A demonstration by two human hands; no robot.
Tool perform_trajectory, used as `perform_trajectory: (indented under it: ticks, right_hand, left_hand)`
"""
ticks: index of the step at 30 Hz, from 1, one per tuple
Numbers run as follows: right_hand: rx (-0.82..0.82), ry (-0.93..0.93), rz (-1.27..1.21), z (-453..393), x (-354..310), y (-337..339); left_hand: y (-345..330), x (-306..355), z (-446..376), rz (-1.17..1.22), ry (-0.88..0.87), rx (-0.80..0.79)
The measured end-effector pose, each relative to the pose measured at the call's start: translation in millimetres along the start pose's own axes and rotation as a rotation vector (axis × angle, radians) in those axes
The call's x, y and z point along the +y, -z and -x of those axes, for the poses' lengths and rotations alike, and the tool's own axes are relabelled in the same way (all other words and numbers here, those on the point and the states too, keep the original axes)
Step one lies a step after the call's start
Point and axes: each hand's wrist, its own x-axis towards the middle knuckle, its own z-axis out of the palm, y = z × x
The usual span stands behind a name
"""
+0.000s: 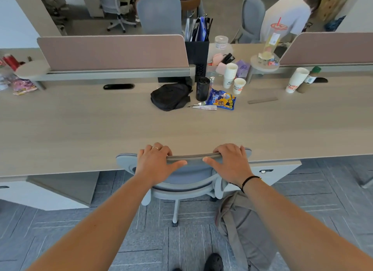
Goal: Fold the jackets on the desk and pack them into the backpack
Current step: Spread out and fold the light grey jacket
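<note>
Hands: left hand, right hand grip chair back | backpack well beyond on desk

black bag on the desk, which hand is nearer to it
Left, narrowly. The left hand grips the chair back almost straight below the black bag. The right hand grips the same chair back further to the bag's right. Neither touches the bag.

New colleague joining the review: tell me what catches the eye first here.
Both bare hands, left hand and right hand, grip the top edge of a grey mesh office chair pushed against the pale wooden desk. Beyond, mid-desk, sits a small black fabric bag beside a blue snack packet.
</note>
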Motion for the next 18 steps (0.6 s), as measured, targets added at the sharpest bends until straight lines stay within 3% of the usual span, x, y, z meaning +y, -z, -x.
perform_trajectory:
  ticks: [9,13,18]
  right_hand:
    - [-0.012,-0.112,-0.226,71,-15,1]
    - [0.028,-0.251,-0.180,124,-2,-3]
    - [0.147,-0.524,-0.292,208,39,-4]
  left_hand:
    - [-29,40,54,0.184,-0.169,0.187]
    - [-38,84,74,0.240,-0.315,0.091]
    - [-46,156,91,0.373,-0.521,-0.014]
